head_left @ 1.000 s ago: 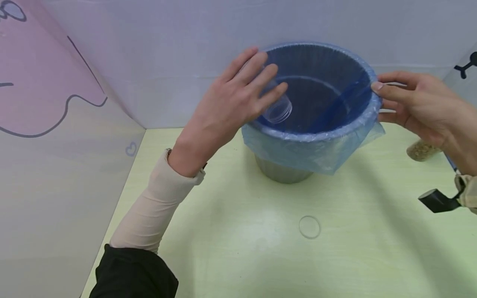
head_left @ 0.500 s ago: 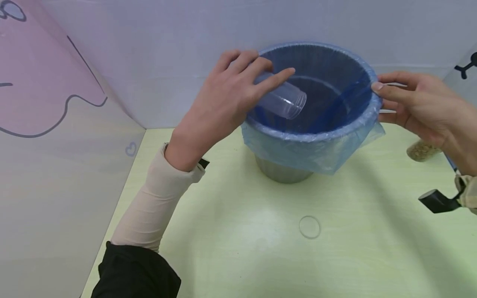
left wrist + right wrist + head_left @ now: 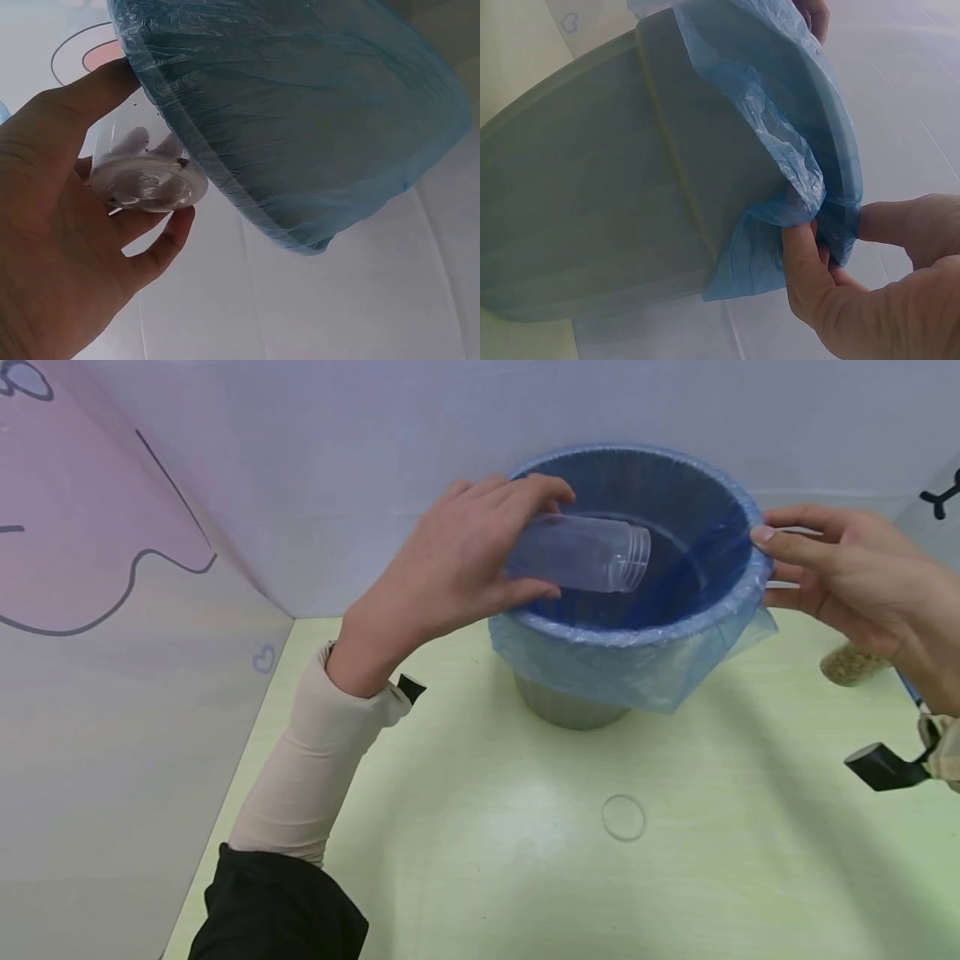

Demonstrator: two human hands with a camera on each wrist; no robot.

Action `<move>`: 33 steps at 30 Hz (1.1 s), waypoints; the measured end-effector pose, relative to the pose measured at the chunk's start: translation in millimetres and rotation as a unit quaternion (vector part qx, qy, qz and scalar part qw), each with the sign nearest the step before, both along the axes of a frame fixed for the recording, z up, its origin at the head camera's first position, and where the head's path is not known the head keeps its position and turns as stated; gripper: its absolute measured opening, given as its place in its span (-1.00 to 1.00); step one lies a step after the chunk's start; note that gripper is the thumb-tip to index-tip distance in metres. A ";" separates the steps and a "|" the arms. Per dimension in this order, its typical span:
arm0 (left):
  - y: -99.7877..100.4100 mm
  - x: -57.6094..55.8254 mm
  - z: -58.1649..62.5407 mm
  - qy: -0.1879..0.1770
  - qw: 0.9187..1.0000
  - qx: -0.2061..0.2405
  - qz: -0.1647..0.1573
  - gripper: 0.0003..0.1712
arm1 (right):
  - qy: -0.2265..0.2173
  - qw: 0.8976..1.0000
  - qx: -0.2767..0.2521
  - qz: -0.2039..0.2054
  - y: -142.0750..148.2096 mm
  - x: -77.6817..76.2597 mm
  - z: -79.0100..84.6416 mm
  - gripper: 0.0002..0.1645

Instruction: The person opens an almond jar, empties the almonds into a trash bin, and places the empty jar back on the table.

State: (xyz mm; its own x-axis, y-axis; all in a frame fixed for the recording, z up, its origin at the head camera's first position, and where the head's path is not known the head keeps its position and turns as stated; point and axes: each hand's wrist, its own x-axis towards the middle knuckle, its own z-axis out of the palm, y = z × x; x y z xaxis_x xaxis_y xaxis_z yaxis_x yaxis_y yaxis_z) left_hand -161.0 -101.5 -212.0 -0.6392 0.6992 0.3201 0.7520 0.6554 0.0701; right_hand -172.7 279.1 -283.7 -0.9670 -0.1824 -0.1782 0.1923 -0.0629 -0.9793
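In the head view my left hand [image 3: 450, 568] grips a clear plastic jar [image 3: 581, 556] over the left part of a bin's opening. The jar lies nearly level, its threaded, lidless mouth facing right. Seen from the left wrist, its round base [image 3: 150, 184] has a few dark specks, and fingers curl behind it. A blue bag [image 3: 585, 660] lines the bin and folds down over the rim. My right hand [image 3: 862, 568] pinches the lined rim on the right, thumb on top. In the right wrist view its fingers [image 3: 802, 270] press the bag's fold against the grey bin [image 3: 592, 187].
A thin clear ring [image 3: 623, 817] lies on the pale green table [image 3: 480, 877] in front of the bin. A jar of beige contents [image 3: 851, 664] lies partly behind my right wrist. A white wall [image 3: 360, 460] stands close behind.
My left hand has turned the jar from mouth-down inside the bin to nearly level, lifting its mouth up and right. My right hand stays on the rim.
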 end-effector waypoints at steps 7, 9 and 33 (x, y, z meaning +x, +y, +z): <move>2.0 1.8 0.5 -0.015 1.000 0.019 0.012 -0.28 | -0.003 1.000 -0.003 -0.004 0.4 0.4 0.1 -0.55; 2.4 2.0 0.6 -0.009 1.000 0.017 0.010 -0.30 | -0.003 1.000 -0.001 -0.005 0.3 0.7 0.3 -0.55; 11.1 12.8 5.6 0.168 0.983 -0.067 0.032 -0.60 | -0.012 1.000 -0.007 -0.007 0.9 -1.9 0.5 -0.52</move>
